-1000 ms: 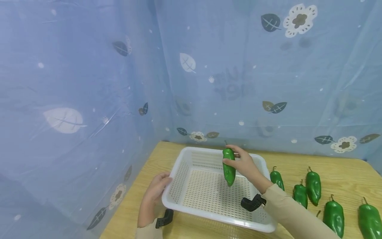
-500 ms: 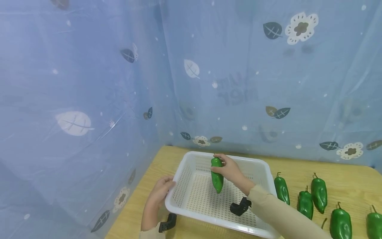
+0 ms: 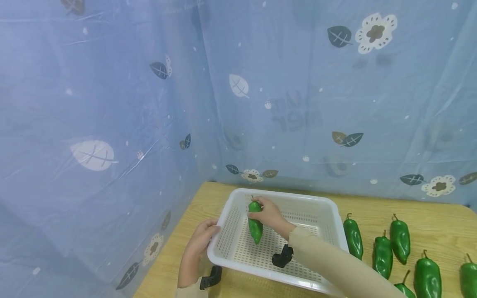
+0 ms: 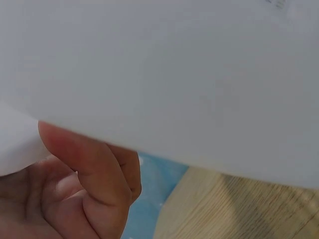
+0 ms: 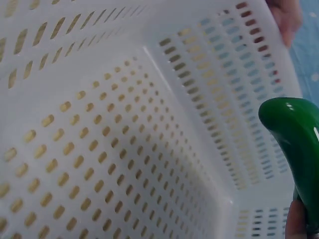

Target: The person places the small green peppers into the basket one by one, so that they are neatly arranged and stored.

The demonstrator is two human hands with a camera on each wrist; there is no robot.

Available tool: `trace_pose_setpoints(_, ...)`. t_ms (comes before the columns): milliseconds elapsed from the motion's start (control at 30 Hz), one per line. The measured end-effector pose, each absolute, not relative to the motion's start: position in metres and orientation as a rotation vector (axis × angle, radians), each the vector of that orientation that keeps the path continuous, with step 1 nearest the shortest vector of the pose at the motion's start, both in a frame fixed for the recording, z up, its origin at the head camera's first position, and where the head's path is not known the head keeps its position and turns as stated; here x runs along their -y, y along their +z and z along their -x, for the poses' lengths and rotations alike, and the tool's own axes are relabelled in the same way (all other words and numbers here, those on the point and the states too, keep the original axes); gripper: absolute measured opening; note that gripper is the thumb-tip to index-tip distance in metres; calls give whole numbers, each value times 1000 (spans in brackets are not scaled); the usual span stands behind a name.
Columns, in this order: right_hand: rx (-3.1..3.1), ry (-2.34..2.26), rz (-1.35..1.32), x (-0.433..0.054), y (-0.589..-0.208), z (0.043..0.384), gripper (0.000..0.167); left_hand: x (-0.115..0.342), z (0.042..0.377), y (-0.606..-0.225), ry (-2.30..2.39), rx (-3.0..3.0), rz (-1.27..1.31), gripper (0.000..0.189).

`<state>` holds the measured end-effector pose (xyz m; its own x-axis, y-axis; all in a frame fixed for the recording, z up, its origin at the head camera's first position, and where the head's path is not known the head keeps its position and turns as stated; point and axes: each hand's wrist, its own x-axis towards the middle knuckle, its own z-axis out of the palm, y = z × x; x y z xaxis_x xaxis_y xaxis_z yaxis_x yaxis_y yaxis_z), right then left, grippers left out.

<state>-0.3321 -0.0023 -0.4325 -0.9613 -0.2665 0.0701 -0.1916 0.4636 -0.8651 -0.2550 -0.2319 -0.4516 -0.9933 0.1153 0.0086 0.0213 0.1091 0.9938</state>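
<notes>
A white perforated plastic basket (image 3: 275, 278) stands on the wooden table. Inside its left half, my right hand (image 3: 269, 214) holds a long green pepper (image 3: 255, 227) between thumb and fingers, its tip pointing down. The right wrist view shows that pepper (image 5: 299, 144) over the basket's slotted floor (image 5: 114, 144), near one side wall. My left hand (image 3: 202, 239) grips the basket's left rim. In the left wrist view, the thumb of that left hand (image 4: 94, 174) curls at the edge of the white basket (image 4: 189, 89), which covers much of the view.
Several green peppers lie right of the basket, among them one near its right wall (image 3: 353, 239), a pair (image 3: 382, 257) and one farther right (image 3: 427, 277). A blue patterned curtain (image 3: 283, 82) hangs behind and left of the wooden table (image 3: 439, 215).
My right hand has carried the pepper leftward and a little lower inside the basket. The left hand stays on the rim. The head view has shifted slightly.
</notes>
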Motion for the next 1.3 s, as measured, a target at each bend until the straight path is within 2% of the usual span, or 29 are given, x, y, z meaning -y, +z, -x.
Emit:
trace_pose_setpoints(967, -2655, -1308, 600, 41, -478, 330, 58, 232, 254, -454, 2025, -2288, -126, 44)
trace_pose_setpoints(1300, -2645, -1293, 613, 45, -479, 327, 58, 231, 254, -454, 2009, -2314, -119, 43)
